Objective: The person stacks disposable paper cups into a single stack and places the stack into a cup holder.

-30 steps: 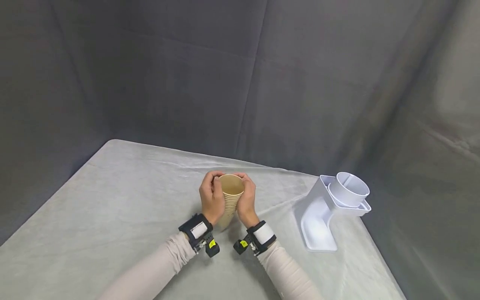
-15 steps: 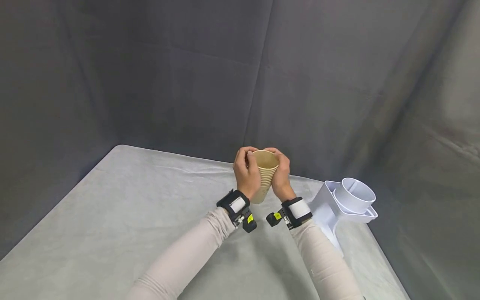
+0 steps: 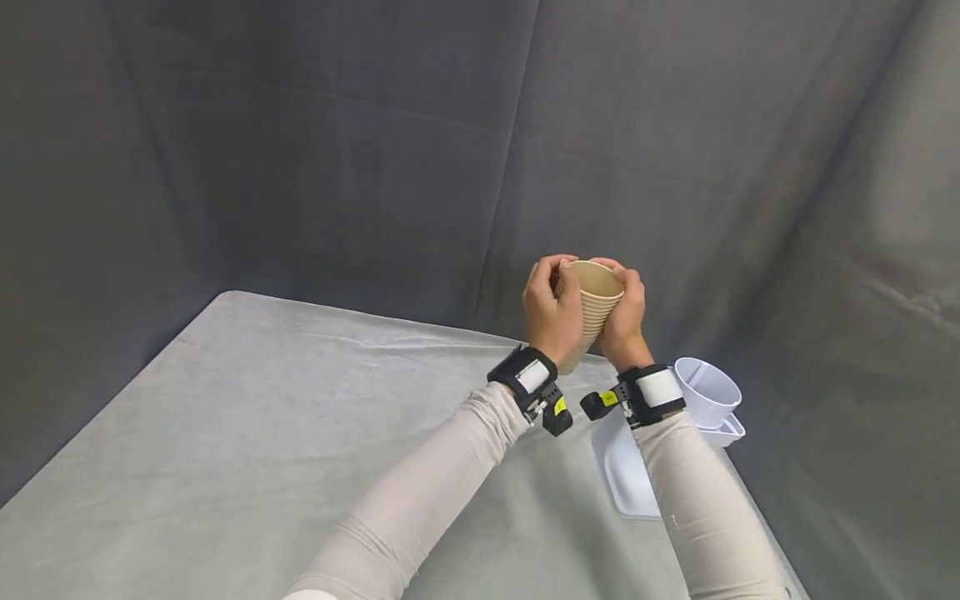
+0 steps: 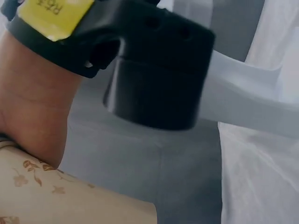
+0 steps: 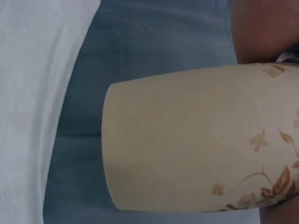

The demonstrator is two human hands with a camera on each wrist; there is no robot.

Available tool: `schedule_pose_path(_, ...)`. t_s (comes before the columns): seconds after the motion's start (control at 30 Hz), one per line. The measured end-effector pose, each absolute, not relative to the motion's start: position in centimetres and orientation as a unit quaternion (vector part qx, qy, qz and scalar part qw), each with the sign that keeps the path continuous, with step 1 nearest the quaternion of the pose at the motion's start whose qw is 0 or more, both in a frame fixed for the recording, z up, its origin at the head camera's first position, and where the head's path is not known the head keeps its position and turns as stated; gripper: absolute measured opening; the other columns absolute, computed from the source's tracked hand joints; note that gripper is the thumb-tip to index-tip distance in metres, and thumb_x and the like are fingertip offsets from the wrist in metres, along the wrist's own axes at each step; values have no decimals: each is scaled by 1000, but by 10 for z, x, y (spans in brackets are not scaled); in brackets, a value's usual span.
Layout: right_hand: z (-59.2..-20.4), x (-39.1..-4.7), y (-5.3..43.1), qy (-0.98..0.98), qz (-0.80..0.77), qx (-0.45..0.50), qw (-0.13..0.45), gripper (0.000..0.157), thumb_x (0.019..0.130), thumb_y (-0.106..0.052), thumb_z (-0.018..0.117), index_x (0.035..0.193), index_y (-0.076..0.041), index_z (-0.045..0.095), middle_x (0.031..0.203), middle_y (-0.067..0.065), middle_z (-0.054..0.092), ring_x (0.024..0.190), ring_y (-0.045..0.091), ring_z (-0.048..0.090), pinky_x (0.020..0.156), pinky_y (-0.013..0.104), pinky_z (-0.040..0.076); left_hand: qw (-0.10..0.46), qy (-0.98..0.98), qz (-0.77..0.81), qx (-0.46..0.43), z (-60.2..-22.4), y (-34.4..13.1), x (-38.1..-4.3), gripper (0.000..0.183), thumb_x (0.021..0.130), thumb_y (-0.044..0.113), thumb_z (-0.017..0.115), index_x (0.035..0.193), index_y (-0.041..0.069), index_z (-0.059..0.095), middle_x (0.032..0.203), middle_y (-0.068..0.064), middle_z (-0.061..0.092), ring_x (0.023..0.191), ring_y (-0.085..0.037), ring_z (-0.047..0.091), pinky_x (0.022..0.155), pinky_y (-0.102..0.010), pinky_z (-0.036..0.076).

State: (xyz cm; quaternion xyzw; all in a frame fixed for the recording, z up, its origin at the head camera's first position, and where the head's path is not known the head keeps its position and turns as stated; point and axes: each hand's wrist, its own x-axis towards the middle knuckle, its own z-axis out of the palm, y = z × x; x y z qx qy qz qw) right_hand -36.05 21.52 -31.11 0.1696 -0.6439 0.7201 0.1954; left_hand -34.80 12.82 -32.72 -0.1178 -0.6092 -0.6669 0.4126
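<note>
A stack of beige paper cups (image 3: 597, 312) is held up above the far edge of the table, its open mouth towards the head camera. My left hand (image 3: 553, 307) curls round its left side, and my right hand (image 3: 626, 315) grips the opposite side. Brown flowers and leaves decorate the lowest cup (image 5: 187, 144), whose closed end fills much of the right wrist view. In the left wrist view the cup's patterned side (image 4: 70, 196) appears below the right wrist. The far-side fingertips are partly hidden behind the stack.
A white plastic stand with a round ring (image 3: 707, 392) is at the table's right edge, partly covered by the right forearm. A pale cloth covers the table (image 3: 300, 417). Grey curtains (image 3: 375, 167) hang behind and to the right.
Both hands have lifted the stack of paper cups and carried it right and away from me. The right forearm now covers part of the white stand.
</note>
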Motion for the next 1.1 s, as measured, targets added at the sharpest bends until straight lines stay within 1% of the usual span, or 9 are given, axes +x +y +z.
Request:
schedule_pose_path(0.2,-292,-358,238,-621,740,166,197,37,91,-28,29,101,-9,60,94,4,58,78,15,55,60,23,47,397,-614,-668,-139,-309,147,-346,36,96,37,36,106,12,60,95,-2,56,84,-8,51,72,-22,44)
schedule_pose_path(0.37,-280,-356,255,-613,746,170,198,37,91,-27,29,100,-8,60,91,3,59,75,14,55,59,23,46,393,-613,-668,-152,-300,164,-346,38,96,39,36,108,11,59,96,-3,56,86,-7,51,73,-20,44)
schedule_pose_path(0.5,-274,-353,268,-606,750,172,203,37,91,-24,29,99,-6,60,89,2,59,72,13,55,58,23,46,388,-612,-670,-159,-295,176,-345,38,96,39,37,109,10,59,96,-3,57,87,-6,51,74,-18,43)
schedule_pose_path(0.63,-271,-350,279,-611,745,170,204,38,91,-26,29,99,-7,60,90,2,59,74,13,54,59,23,45,382,-616,-669,-163,-290,186,-343,36,95,37,39,109,10,59,97,-3,57,88,-6,51,74,-17,42)
schedule_pose_path(0.8,-267,-348,291,-603,749,176,213,37,90,-25,31,98,-5,60,88,3,59,73,13,54,58,23,45,387,-624,-656,-175,-283,195,-340,35,95,39,41,108,11,59,96,-2,57,88,-3,49,75,-15,41)
schedule_pose_path(0.9,-263,-347,299,-581,767,188,200,35,89,-24,34,97,-3,61,87,3,61,73,14,55,58,24,45,383,-627,-654,-181,-280,201,-338,36,94,40,42,109,12,58,97,-1,56,88,-1,48,75,-14,40)
schedule_pose_path(1.1,-255,-345,321,-541,796,212,168,31,84,-25,46,92,1,61,85,6,62,76,16,56,61,25,45,349,-642,-654,-197,-273,219,-334,38,90,43,48,115,14,53,102,1,52,90,0,46,76,-12,37)
